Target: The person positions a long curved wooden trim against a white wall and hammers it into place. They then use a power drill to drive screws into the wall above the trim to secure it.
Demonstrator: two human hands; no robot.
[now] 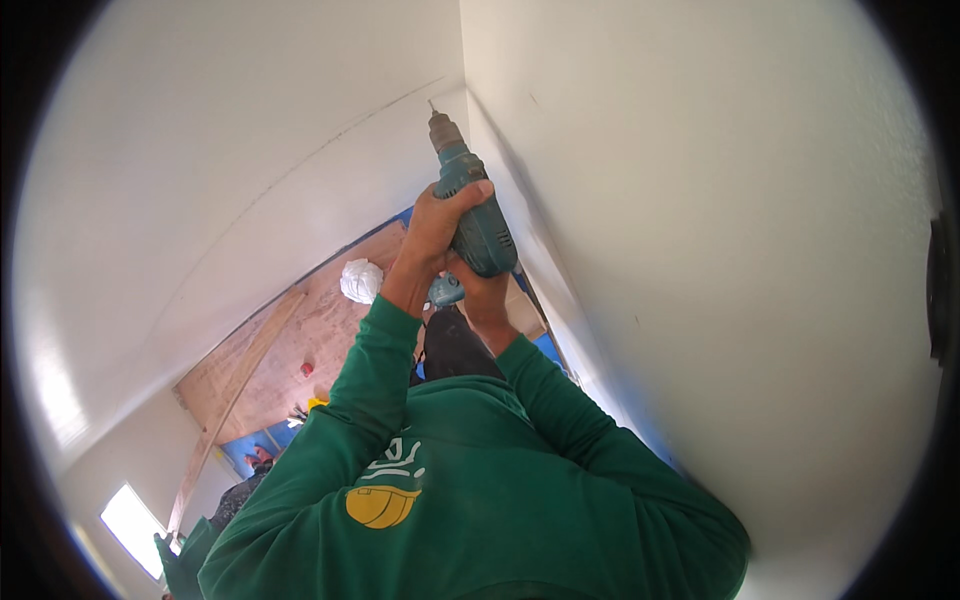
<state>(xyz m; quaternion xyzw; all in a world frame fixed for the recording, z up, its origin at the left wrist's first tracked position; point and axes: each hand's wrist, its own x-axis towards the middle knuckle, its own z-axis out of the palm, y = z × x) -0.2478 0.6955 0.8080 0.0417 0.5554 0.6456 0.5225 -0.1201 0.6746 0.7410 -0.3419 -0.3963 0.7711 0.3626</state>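
A teal power drill is raised in front of me, close to the corner where two white walls meet. Its thin bit points up and away, near a faint dark line on the left wall. Whether the tip touches the wall, I cannot tell. My left hand wraps the drill's body from the left, thumb laid across the top. Lower down, my right hand is closed around the handle, its fingers partly hidden by the drill.
Below lies a plywood sheet with a white plastic bundle and a small red object. A long wooden plank slants across at left. Blue covering borders the plywood. Another person's green sleeve shows at lower left, near a bright window.
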